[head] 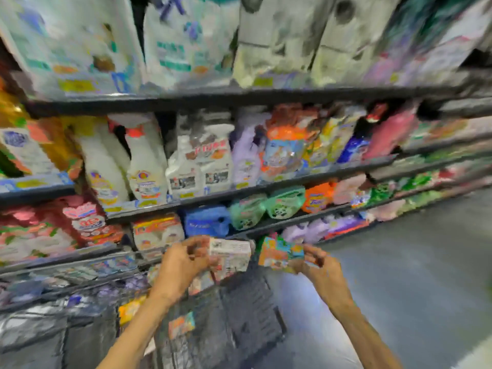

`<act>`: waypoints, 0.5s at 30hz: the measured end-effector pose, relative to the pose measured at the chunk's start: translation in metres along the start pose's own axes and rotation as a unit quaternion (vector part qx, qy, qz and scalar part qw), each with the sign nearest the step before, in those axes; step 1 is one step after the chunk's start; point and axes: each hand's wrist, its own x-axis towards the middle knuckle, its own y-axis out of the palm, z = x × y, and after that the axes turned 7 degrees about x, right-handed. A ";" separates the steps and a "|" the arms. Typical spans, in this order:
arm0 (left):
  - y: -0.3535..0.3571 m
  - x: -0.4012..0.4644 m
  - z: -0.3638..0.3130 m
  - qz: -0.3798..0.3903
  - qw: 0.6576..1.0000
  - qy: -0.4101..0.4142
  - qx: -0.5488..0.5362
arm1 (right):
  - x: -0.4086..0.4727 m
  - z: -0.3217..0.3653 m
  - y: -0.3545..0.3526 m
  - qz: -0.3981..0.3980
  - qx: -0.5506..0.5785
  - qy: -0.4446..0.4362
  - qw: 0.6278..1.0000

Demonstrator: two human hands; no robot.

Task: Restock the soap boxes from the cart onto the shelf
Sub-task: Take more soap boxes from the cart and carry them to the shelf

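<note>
Hands raised above cart (247, 310): left hand (183, 262) grips white soap box (230, 255); right hand (316, 265), at 3 o'clock, pinches colourful soap box (279, 253).

Motion blur smears the whole aisle — print on every pack along the shelf (239, 95) is unreadable. The white soap box (230, 255) in the left hand (181, 265) shows only illegible lettering, its left end covered by the fingers. The colourful soap box (279, 253) is partly hidden where the right hand (318, 265) pinches it. Both forearms run off the bottom edge. The dark cart (239, 315) dissolves into mesh — its contents too blurred to identify.
</note>
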 end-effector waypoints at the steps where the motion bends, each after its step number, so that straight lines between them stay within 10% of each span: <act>1: 0.010 0.002 -0.027 0.010 0.999 0.030 0.017 | -0.011 0.014 -0.019 -0.016 0.016 -0.008 1.000; 15: 0.263 -0.008 -0.326 0.195 0.939 0.282 0.041 | -0.116 0.114 -0.346 -0.291 0.087 -0.166 0.938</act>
